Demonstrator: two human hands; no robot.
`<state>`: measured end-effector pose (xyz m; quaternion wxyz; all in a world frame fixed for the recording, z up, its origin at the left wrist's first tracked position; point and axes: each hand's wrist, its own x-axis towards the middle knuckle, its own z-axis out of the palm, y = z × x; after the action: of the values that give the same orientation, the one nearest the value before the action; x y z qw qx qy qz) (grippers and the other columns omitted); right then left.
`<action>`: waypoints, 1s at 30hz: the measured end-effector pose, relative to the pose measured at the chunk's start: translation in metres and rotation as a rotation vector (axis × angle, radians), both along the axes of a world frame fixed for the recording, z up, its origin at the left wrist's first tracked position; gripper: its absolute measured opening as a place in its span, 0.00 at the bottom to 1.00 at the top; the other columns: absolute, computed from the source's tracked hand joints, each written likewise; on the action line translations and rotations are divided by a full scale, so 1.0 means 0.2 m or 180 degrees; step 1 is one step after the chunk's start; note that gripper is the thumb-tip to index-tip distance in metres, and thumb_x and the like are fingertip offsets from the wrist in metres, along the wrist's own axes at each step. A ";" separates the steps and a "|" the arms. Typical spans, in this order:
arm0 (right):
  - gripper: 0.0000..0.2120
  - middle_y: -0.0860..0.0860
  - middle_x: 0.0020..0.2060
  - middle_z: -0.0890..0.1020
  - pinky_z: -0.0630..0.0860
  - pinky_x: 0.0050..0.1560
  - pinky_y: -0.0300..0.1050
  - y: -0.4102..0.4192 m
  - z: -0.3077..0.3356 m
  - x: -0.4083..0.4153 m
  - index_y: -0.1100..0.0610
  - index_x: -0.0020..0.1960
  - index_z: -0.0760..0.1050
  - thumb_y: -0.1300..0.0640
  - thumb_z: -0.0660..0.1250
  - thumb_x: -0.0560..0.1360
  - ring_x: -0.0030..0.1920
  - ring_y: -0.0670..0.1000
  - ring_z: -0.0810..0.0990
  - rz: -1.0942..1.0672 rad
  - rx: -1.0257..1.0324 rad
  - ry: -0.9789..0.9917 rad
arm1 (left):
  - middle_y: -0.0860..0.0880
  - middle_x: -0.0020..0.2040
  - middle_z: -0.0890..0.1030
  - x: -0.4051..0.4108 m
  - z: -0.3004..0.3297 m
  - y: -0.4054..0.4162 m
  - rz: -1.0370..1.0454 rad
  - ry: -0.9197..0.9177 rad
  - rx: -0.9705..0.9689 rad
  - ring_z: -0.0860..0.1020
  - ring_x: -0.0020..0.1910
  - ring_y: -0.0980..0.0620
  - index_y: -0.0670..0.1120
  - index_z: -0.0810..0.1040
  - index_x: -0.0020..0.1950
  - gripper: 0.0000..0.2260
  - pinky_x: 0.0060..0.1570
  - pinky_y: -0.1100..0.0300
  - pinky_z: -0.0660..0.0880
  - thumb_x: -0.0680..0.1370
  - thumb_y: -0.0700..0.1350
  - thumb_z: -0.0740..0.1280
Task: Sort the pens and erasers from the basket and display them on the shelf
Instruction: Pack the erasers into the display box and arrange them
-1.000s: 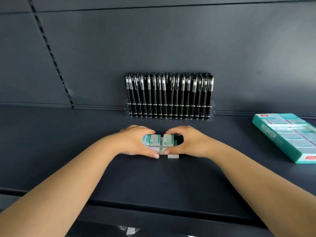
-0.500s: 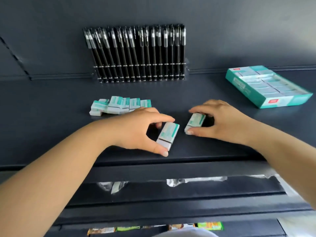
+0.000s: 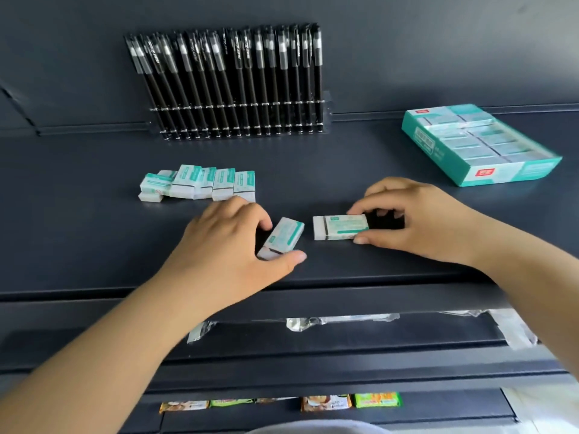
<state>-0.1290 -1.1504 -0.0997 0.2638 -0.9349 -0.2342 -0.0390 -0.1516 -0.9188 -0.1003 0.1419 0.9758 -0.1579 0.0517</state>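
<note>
A flat, matte dark-grey shelf spans the view, backed by a smooth panel of the same colour. Against that panel stands a row of slim black pens, upright with a slight lean, their clear caps glinting, held in a transparent rack. At the right rear of the shelf lies a teal and white cardboard box, open-topped, filled with wrapped rectangular blocks. Left of centre sits a cluster of erasers, small white blocks in teal-printed paper sleeves, leaning on one another in a loose row. Nearer the front edge, the left hand pinches a single eraser between thumb and fingers, the block lying at an angle on the shelf. Just beside it, apart, the right hand grips a second eraser between thumb and fingertips, lying crosswise with its bare white end toward the left. Below the shelf's lip, crinkled clear plastic hangs, and colourful packets line a lower level.
</note>
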 end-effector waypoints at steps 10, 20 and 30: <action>0.16 0.38 0.42 0.75 0.69 0.45 0.29 -0.25 0.09 0.03 0.55 0.50 0.81 0.51 0.70 0.64 0.41 0.39 0.73 -0.0081 0.0132 -0.0835 | 0.65 0.46 0.73 0.15 0.09 -0.18 -0.0190 -0.0043 -0.0870 0.70 0.46 0.63 0.57 0.76 0.53 0.12 0.48 0.78 0.62 0.71 0.52 0.68; 0.16 0.58 0.44 0.83 0.74 0.46 0.49 -0.79 0.24 0.22 0.61 0.50 0.81 0.55 0.68 0.65 0.41 0.60 0.82 -0.1012 -0.0606 -0.1551 | 0.68 0.47 0.75 0.47 0.19 -0.75 -0.0324 -0.0293 -0.1888 0.71 0.47 0.73 0.63 0.72 0.47 0.12 0.46 0.82 0.63 0.73 0.46 0.69; 0.19 0.44 0.67 0.69 0.63 0.65 0.40 -0.93 0.18 0.52 0.46 0.68 0.68 0.47 0.59 0.77 0.66 0.47 0.67 -0.0482 -0.1182 -0.0562 | 0.58 0.50 0.78 0.70 0.05 -1.10 0.0090 -0.0295 -0.2020 0.75 0.51 0.59 0.51 0.75 0.51 0.08 0.50 0.67 0.69 0.73 0.45 0.69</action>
<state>-0.0253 -1.3366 -0.0643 0.0618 -0.9753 -0.1886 -0.0965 -0.0115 -1.1386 -0.0910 0.4311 0.8816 -0.1265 0.1447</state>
